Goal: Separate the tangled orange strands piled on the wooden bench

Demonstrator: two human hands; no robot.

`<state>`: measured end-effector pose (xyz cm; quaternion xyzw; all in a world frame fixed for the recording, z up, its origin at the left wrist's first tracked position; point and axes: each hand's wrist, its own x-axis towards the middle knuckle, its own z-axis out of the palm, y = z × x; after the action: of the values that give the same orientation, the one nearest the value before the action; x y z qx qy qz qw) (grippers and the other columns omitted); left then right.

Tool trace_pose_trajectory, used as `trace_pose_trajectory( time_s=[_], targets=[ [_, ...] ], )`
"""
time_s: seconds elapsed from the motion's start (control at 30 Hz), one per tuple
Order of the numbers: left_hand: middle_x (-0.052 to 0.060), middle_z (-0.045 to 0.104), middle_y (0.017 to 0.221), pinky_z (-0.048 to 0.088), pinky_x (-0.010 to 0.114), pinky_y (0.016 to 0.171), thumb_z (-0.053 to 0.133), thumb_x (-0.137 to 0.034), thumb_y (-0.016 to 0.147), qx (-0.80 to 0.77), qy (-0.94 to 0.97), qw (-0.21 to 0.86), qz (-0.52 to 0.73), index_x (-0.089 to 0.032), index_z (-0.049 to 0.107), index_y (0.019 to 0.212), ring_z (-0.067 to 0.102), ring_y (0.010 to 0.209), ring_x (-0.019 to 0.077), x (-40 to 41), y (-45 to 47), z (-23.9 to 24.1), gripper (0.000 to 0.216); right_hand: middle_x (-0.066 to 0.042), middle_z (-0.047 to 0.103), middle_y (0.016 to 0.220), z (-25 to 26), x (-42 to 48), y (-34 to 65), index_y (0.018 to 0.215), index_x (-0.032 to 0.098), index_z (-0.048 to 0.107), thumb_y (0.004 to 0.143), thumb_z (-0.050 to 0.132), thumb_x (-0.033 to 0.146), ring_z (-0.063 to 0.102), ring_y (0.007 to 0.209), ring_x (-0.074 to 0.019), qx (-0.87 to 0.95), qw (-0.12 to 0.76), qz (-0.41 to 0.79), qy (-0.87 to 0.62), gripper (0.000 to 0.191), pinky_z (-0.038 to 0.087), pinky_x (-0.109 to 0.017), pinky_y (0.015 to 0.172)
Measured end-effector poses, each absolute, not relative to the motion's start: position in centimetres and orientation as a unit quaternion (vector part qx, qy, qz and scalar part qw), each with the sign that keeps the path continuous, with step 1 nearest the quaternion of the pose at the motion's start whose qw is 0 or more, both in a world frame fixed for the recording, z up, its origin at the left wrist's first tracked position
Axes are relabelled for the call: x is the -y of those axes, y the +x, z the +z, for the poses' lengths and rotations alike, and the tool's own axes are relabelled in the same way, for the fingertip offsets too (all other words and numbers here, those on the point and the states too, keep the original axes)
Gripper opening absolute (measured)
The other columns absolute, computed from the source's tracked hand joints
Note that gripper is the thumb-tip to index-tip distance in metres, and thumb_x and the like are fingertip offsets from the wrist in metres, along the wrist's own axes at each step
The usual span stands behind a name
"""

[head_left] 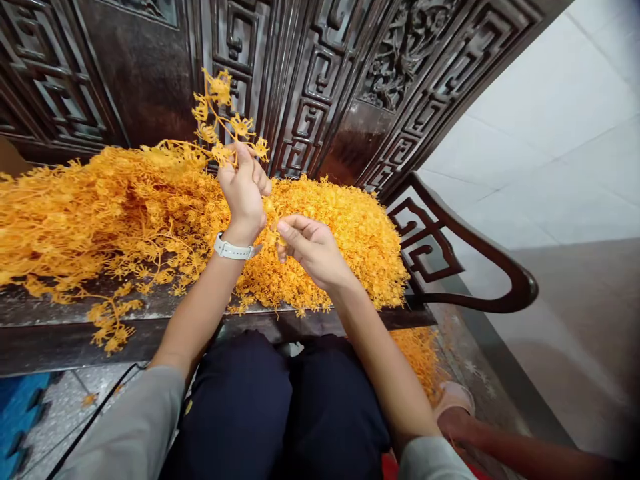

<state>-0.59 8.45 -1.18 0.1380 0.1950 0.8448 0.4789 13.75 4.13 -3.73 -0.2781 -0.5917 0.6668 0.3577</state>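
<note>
My left hand [244, 190], with a pale watch strap on its wrist, is raised over the bench and closed on a yellow-orange plastic flower sprig [240, 125]. Thin stems on the sprig end in small spiky blossoms. Lower and to the right, my right hand [316, 250] pinches thumb against fingers around a small yellow blossom piece [278, 235], partly hidden by the fingertips. Behind both hands lies a pile of loose yellow blossoms [345, 227]. Left of it spreads a heap of tangled branching sprigs [100, 200].
The dark wooden bench [50, 340] has a carved lattice back [320, 73] and a curved armrest [500, 280] on the right. One sprig [113, 327] hangs over its front edge. More orange pieces [417, 353] lie below, near another person's foot [455, 400]. A black cable [95, 417] runs at lower left.
</note>
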Motion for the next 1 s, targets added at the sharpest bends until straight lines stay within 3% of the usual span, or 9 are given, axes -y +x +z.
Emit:
trace_pose_trajectory(
  time_s=[0.07, 0.13, 0.23, 0.3, 0.37, 0.5, 0.63, 0.8, 1.0],
  targets=[
    [-0.008, 0.026, 0.05, 0.014, 0.029, 0.045, 0.047, -0.042, 0.112, -0.189, 0.153, 0.492, 0.836, -0.021, 0.05, 0.075, 0.015, 0.042, 0.0083, -8.9, -2.3, -1.5, 0.043, 0.005, 0.06, 0.063, -3.4, -3.5, 13.9, 0.083, 0.018, 0.067, 0.088, 0.082, 0.045, 0.052, 0.053, -0.0061, 0.625, 0.296, 0.675, -0.256, 0.031, 0.045, -0.02, 0.052],
    [-0.008, 0.023, 0.052, 0.012, 0.03, 0.047, 0.041, -0.037, 0.115, -0.184, 0.138, 0.481, 0.846, -0.02, 0.049, 0.075, 0.011, 0.043, 0.0092, -9.6, -4.8, -1.9, 0.044, 0.003, 0.065, 0.066, -2.5, -2.2, 14.1, 0.082, 0.016, 0.068, 0.092, 0.078, 0.038, 0.055, 0.055, -0.0066, 0.677, 0.137, 0.705, -0.163, 0.026, 0.046, -0.019, 0.052],
    [-0.008, 0.022, 0.053, 0.012, 0.03, 0.047, 0.037, -0.034, 0.116, -0.173, 0.081, 0.446, 0.874, -0.019, 0.045, 0.076, 0.011, 0.044, 0.0095, -10.3, -8.8, -2.6, 0.044, -0.005, 0.074, 0.086, -0.5, -0.1, 14.3, 0.092, 0.014, 0.073, 0.1, 0.068, 0.027, 0.067, 0.072, -0.0102, 0.729, -0.057, 0.682, 0.01, 0.016, 0.055, -0.023, 0.068],
    [-0.008, 0.026, 0.054, 0.016, 0.028, 0.047, 0.039, -0.035, 0.116, -0.159, 0.072, 0.439, 0.881, -0.019, 0.047, 0.077, 0.016, 0.044, 0.0086, -10.2, -10.5, -2.7, 0.043, -0.005, 0.074, 0.089, 0.3, 0.3, 14.3, 0.093, 0.015, 0.074, 0.098, 0.069, 0.025, 0.068, 0.078, -0.0116, 0.752, 0.006, 0.659, 0.015, 0.012, 0.055, -0.025, 0.075],
    [-0.007, 0.035, 0.057, 0.022, 0.026, 0.049, 0.045, -0.035, 0.114, -0.148, 0.088, 0.45, 0.876, -0.02, 0.052, 0.08, 0.024, 0.046, 0.0078, -9.8, -10.8, -2.4, 0.038, -0.003, 0.072, 0.088, 0.1, -0.7, 14.3, 0.094, 0.02, 0.072, 0.095, 0.073, 0.033, 0.066, 0.078, -0.0125, 0.724, 0.18, 0.661, -0.078, 0.013, 0.055, -0.027, 0.074],
    [-0.002, 0.054, 0.067, 0.038, 0.023, 0.058, 0.052, -0.027, 0.111, -0.157, 0.119, 0.492, 0.848, -0.021, 0.056, 0.082, 0.049, 0.057, 0.0086, -8.7, -7.7, -1.1, 0.029, -0.01, 0.071, 0.101, -2.5, -4.9, 14.4, 0.098, 0.021, 0.064, 0.094, 0.059, 0.06, 0.063, 0.082, -0.0155, 0.507, 0.451, 0.662, -0.317, 0.04, 0.057, -0.03, 0.075],
    [0.002, 0.066, 0.078, 0.048, 0.022, 0.063, 0.064, -0.027, 0.103, -0.186, 0.161, 0.535, 0.808, -0.02, 0.059, 0.087, 0.068, 0.072, 0.0134, -8.0, -3.2, -0.3, 0.018, -0.012, 0.071, 0.112, -3.7, -6.7, 14.2, 0.103, 0.02, 0.058, 0.087, 0.062, 0.062, 0.063, 0.079, -0.015, 0.38, 0.462, 0.715, -0.361, 0.045, 0.057, -0.03, 0.072],
    [0.003, 0.067, 0.078, 0.051, 0.021, 0.06, 0.065, -0.03, 0.103, -0.184, 0.2, 0.595, 0.756, -0.021, 0.062, 0.088, 0.07, 0.071, 0.0142, -7.4, 1.0, -0.6, 0.018, -0.004, 0.071, 0.107, -3.4, -5.7, 13.3, 0.11, 0.025, 0.06, 0.082, 0.078, 0.054, 0.063, 0.076, -0.0128, 0.413, 0.507, 0.687, -0.317, 0.043, 0.056, -0.028, 0.069],
    [-0.006, 0.043, 0.052, 0.029, 0.015, 0.038, 0.053, -0.028, 0.11, -0.172, 0.184, 0.58, 0.775, -0.022, 0.056, 0.08, 0.037, 0.04, 0.006, -8.4, 0.8, -1.6, 0.03, 0.004, 0.057, 0.068, -4.7, -5.5, 13.7, 0.081, 0.02, 0.059, 0.084, 0.081, 0.043, 0.048, 0.056, -0.0082, 0.576, 0.383, 0.64, -0.336, 0.032, 0.043, -0.025, 0.054]
  ],
)
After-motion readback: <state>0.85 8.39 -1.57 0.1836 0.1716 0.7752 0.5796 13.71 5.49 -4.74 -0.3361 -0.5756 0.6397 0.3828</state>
